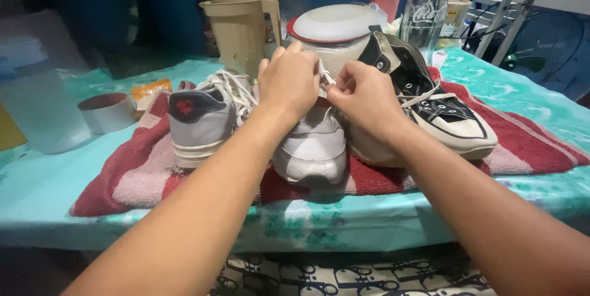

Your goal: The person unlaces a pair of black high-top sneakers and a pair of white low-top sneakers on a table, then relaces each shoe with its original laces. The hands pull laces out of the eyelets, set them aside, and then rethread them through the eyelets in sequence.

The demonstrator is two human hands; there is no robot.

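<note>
Pinching at a thin white shoelace [324, 77], both hands met over the middle shoe, a pale grey low-top trainer of soft fabric with a rubber toe [311, 148] pointing toward the camera. It sat on a red-and-pink striped terry towel [528, 142] spread over a turquoise patterned tablecloth [49, 185]. That trainer looked light and yielding, easy to dent at the upper, firmer at the sole; the lace was limp and thin, best taken near the eyelets between fingertip and thumb. The left hand [287, 81] was curled nearly closed on top of the tongue, fingers tucked around lace. The right hand [362, 96] was closed too, thumb and forefinger nipping a strand just beside the left. Left of them stood a grey trainer with a dark heel patch [196, 121], laces loose. Right of them lay a black-and-cream canvas high-top [442, 109]. Behind stood a beige plastic jug [239, 29] and a white-lidded round container [335, 26].
</note>
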